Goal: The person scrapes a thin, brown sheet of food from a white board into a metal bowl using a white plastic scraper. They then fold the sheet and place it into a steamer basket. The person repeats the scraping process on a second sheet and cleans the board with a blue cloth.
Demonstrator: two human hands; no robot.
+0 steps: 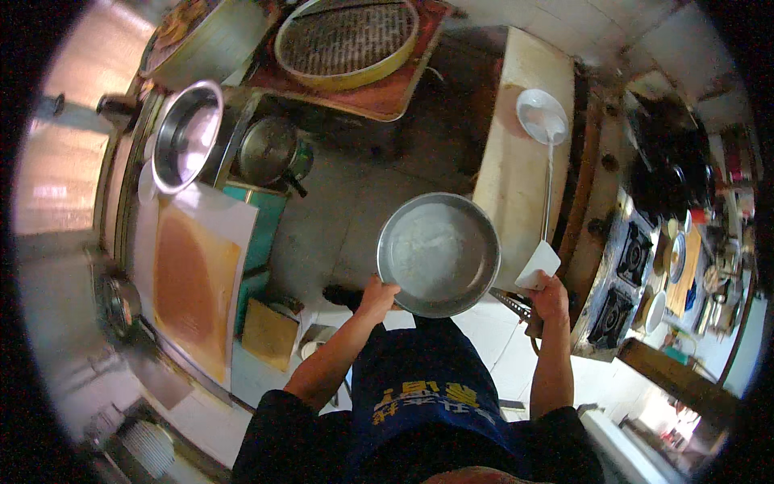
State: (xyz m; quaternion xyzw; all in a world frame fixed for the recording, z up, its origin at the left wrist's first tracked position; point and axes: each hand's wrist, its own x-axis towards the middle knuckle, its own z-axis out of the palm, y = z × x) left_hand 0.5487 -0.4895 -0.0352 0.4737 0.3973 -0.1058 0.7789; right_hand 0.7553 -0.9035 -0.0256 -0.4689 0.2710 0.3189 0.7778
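My left hand (380,297) grips the near left rim of a round metal pan (478,284), with fingers at its edge. The pan is held over the floor in front of my apron, and a whitish film coats its inner bottom. In my right hand (550,296) is a flat white dough scraper (540,264). A long-handled ladle (542,118) with a wide pale head rests on the light worktop (514,181) to the right. Its thin handle runs towards me and meets the scraper; I cannot tell whether my right hand also holds it.
At left, a steel basin (186,139) stands by a brown-stained board (193,290). Ahead, a bamboo steamer (347,42) sits on a red tabletop (393,100). A lidded pot (269,151) is beneath. Gas burners (632,254) and a dark wok (665,151) are at right.
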